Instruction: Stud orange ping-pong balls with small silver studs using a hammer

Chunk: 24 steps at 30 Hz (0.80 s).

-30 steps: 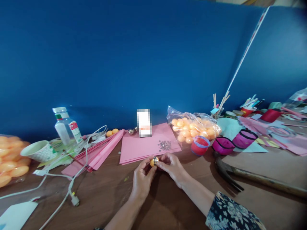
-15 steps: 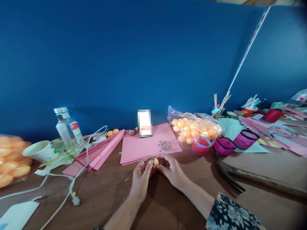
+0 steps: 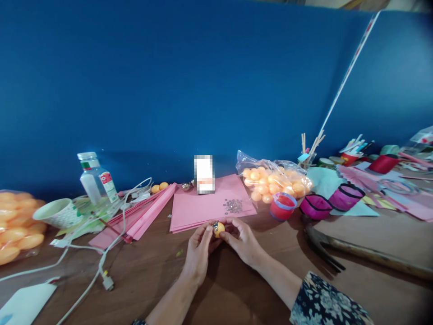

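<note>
Between my two hands is a small orange ball (image 3: 219,229) with shiny silver pieces on its left side. My left hand (image 3: 199,246) closes on it from the left, thumb against the silver pieces. From the right, my right hand (image 3: 244,243) grips the same ball with thumb and fingers. Just beyond my hands lies a stack of pink paper sheets (image 3: 189,210). On it rests a small heap of silver sequin-like pieces (image 3: 234,206). My fingers hide the underside of the ball.
A clear bag of orange balls (image 3: 270,180) lies behind a red tub (image 3: 283,207). To the right are purple fabric pouches (image 3: 316,207) and a hammer (image 3: 365,253). Leftward lie white cables (image 3: 123,221), a patterned cup (image 3: 57,213), a clear bottle (image 3: 94,178) and another bag of balls (image 3: 16,225).
The ball has turned slightly in my fingers, and my left thumb has shifted a little to the left, showing more of the silver pieces. Both hands still hold it in the same place.
</note>
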Tool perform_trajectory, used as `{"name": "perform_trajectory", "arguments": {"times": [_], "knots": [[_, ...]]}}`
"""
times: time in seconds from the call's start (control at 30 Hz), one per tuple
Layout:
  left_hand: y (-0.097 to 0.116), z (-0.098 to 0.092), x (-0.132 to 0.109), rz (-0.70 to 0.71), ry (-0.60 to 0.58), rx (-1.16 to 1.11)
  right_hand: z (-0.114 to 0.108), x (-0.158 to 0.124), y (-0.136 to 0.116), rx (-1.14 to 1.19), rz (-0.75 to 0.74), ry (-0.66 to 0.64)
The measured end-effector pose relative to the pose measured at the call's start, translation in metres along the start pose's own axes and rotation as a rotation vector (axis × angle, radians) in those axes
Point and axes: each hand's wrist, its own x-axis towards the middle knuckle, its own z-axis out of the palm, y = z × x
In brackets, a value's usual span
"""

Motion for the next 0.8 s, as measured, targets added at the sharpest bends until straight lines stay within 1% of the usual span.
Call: {"name": "perform_trajectory", "arguments": {"times": [0.27, 0.4, 0.5, 0.63, 0.8], "knots": [[-0.0023, -0.0005, 0.0039, 0.039, 0.049, 0.071, 0.0008, -0.0033, -0.0013, 0.059, 0.002, -0.039], [-0.0008, 0.0002, 0.0006, 0.019, 0.012, 0.044, -0.0006, 0.0001, 0.0014, 0.205, 0.03, -0.01], [-0.0008, 0.0005, -0.002, 0.029, -0.003, 0.091, -0.0021, 0.0022, 0.0036, 0.281, 0.059, 0.024], [-0.0007, 0.0019, -0.0035, 0.1, -0.026, 0.156, -0.0037, 0.0026, 0.003, 0.299, 0.099, 0.047], [-0.0002, 0.0026, -0.0019, 0.149, -0.029, 0.221, -0.0046, 0.002, 0.0034, 0.285, 0.059, -0.007]]}}
